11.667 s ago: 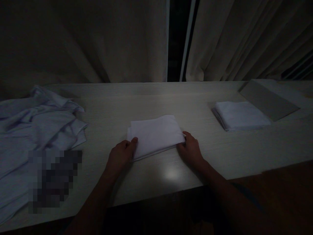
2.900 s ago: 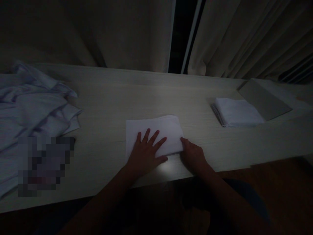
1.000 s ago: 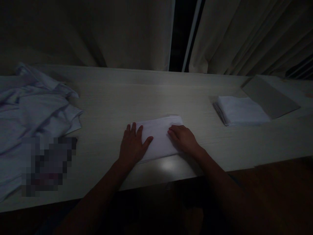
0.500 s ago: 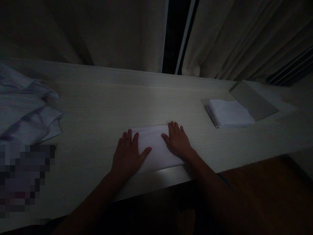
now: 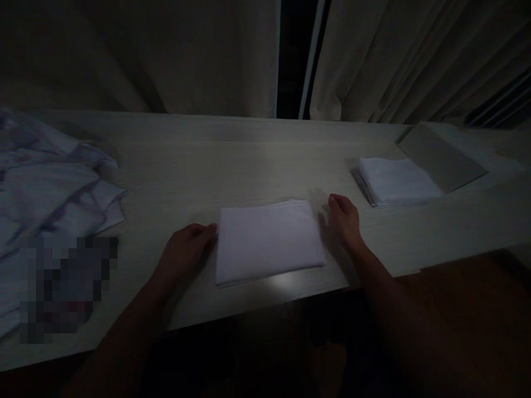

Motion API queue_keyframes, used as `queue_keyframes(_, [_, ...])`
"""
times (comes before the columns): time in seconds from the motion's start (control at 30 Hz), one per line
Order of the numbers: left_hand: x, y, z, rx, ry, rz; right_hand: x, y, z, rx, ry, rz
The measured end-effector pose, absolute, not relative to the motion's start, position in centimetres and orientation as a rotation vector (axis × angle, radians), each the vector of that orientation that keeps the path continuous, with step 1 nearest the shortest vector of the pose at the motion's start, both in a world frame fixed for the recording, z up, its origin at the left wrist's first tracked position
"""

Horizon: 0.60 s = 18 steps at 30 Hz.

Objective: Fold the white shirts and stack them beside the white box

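Observation:
A white cloth point(image 5: 269, 240), folded into a flat rectangle, lies near the front edge of the table. At its left edge, my left hand point(image 5: 188, 243) has its thumb and fingers pinched together, with the tips touching the cloth's side. My right hand point(image 5: 345, 218) is held a little above the table, just past the cloth's right edge and apart from it. Its fingers are curled and drawn together, and nothing shows in them.
A stack of folded white cloths point(image 5: 400, 179) sits at the right, beside a grey flat board point(image 5: 443, 155). Crumpled white cloths point(image 5: 62, 188) are heaped at the left, with a blurred-out item point(image 5: 74, 287) in front. Curtains point(image 5: 207, 61) hang behind the pale table point(image 5: 249, 166).
Both hands have lifted from lying flat on the folded cloth and moved apart, the left to its left edge, the right beyond its right edge. The view has shifted slightly.

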<state>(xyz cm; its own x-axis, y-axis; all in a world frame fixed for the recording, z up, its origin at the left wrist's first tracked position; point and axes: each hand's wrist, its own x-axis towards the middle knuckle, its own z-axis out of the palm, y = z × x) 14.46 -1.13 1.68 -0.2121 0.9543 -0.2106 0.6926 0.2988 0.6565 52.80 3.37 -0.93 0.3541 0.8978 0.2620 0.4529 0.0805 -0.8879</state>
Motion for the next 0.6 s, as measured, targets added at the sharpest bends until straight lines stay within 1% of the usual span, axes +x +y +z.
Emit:
queue_keyframes(0.17, [12.8,-1.0,2.3,1.256,1.623,0.375,54.9,2.8,-1.2,-1.625,-1.213,0.612])
queue_keyframes(0.27, [12.7,-1.3,2.2,1.277,1.459,0.266,55.1,2.0,-0.7,-1.699,-1.348,0.728])
queue_keyframes(0.43, [12.7,-1.7,2.3,1.349,1.406,0.122,55.0,-0.9,1.1,-1.641,-1.787,0.969])
queue_keyframes(0.53, [12.9,-1.9,2.5,1.397,1.425,0.055,55.2,-3.0,2.0,-1.558,-1.951,1.171])
queue_keyframes(0.6, [13.0,-2.1,2.5,1.431,1.443,0.055,55.3,-3.9,2.2,-1.514,-2.041,1.223])
